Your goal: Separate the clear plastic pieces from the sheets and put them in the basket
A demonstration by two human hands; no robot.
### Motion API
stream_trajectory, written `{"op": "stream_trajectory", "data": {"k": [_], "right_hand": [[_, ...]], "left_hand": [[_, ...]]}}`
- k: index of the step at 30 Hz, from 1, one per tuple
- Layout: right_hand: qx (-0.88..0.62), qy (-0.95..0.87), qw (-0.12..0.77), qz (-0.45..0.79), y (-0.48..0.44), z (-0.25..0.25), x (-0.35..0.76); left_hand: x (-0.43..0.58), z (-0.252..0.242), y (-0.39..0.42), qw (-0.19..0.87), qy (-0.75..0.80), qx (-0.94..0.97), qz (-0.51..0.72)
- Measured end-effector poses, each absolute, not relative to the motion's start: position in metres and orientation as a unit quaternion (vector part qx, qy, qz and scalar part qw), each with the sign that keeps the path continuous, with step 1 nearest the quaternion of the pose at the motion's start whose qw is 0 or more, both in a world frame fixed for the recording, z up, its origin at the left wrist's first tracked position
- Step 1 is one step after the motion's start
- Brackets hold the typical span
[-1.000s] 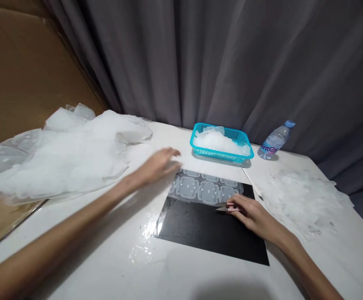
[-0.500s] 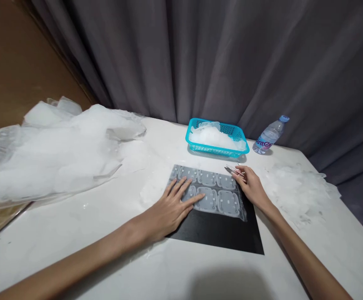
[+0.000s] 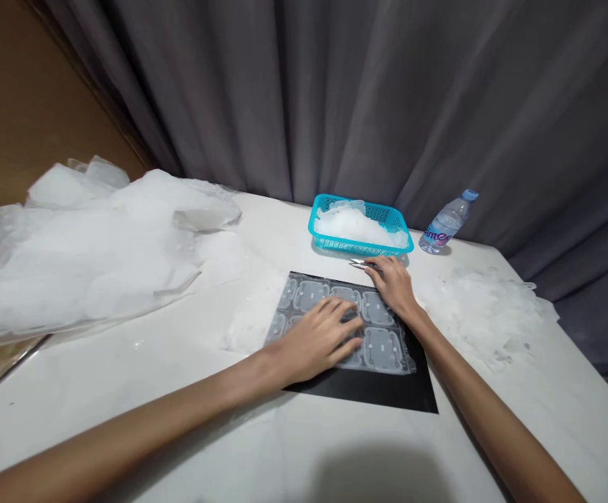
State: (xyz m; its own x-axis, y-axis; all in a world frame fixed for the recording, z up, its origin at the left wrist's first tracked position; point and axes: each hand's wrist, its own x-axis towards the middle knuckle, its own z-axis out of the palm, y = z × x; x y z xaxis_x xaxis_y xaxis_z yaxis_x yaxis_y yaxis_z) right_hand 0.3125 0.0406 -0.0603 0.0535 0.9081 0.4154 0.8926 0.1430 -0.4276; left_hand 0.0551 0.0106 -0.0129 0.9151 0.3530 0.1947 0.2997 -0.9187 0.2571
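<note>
My left hand (image 3: 324, 335) lies palm down over a clear plastic sheet (image 3: 384, 347) marked with rounded rectangular shapes in rows. Its fingers are slightly bent and apart, with nothing held, and they hide the middle of the sheet. Under the sheet is a black mat (image 3: 366, 393). Beyond the mat's back edge, my right hand (image 3: 394, 283) is closed around small metal snips (image 3: 357, 264), whose two pointed blades stick out to the left, slightly apart.
A turquoise basket (image 3: 356, 247) with white filmy pieces stands behind the mat, beside a water bottle (image 3: 447, 222). Clear plastic scraps (image 3: 492, 314) are heaped at right. A large pile of white plastic sheets (image 3: 89, 251) covers the table's left side. A grey curtain (image 3: 335, 91) hangs behind.
My left hand has slid right across the sheet, its fingers now more bent. My right hand has moved left and back with the snips, away from the sheet's right corner.
</note>
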Motion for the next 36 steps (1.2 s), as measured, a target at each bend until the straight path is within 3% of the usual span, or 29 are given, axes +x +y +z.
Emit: {"op": "stream_trajectory", "data": {"k": [8,12,19,25,36], "right_hand": [[-0.663,-0.672,0.329,0.022,0.053,-0.069,0.309],[-0.67,-0.665,0.329,0.03,0.052,-0.061,0.311],[-0.733,-0.609,0.3,0.044,-0.018,-0.041,0.358],[-0.74,-0.605,0.265,0.129,-0.044,-0.042,0.366],[-0.771,-0.571,0.262,0.107,-0.036,-0.045,0.385]], "left_hand": [[0.096,-0.049,0.006,0.08,0.083,0.985,0.127],[0.093,-0.046,-0.001,0.096,0.079,0.984,0.125],[0.105,-0.031,0.029,0.217,0.164,0.952,0.139],[0.116,-0.04,0.043,0.19,0.155,0.957,0.158],[0.117,-0.035,0.038,0.198,0.188,0.952,0.135]]}}
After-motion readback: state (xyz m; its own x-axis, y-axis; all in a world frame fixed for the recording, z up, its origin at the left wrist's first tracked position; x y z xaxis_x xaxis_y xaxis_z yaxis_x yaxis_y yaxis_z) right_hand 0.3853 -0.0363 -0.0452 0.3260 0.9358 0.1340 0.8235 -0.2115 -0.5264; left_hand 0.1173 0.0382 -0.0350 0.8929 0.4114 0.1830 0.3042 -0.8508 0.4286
